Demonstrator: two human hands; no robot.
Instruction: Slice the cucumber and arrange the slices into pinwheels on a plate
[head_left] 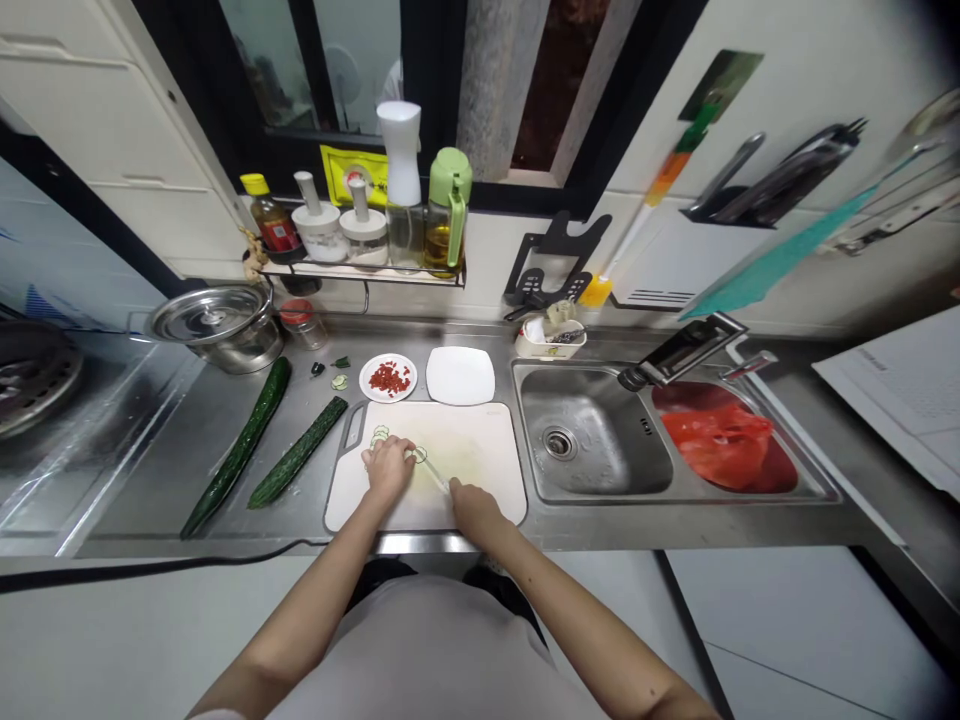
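My left hand (388, 468) rests on the white cutting board (480, 450), fingers bent down over thin cucumber slices (380, 434); what lies under the palm is hidden. At its fingertips a single pale green cucumber slice (420, 455) sits beside the tip of a knife (436, 476). The knife's handle is wrapped in my right hand (476, 512), the blade slanting up and left toward the left hand. Beyond the board stand a small plate of chopped red pieces (390, 378) and a white square plate (460, 375) with nothing on it.
Two whole-looking cucumbers (244, 440) lie left of the board, with small trimmings (339, 382) above them. A lidded steel pot (225, 325) stands behind. To the right is a double sink (600, 480) holding a red bag (720, 445). Seasoning bottles (405, 220) line a wall rack.
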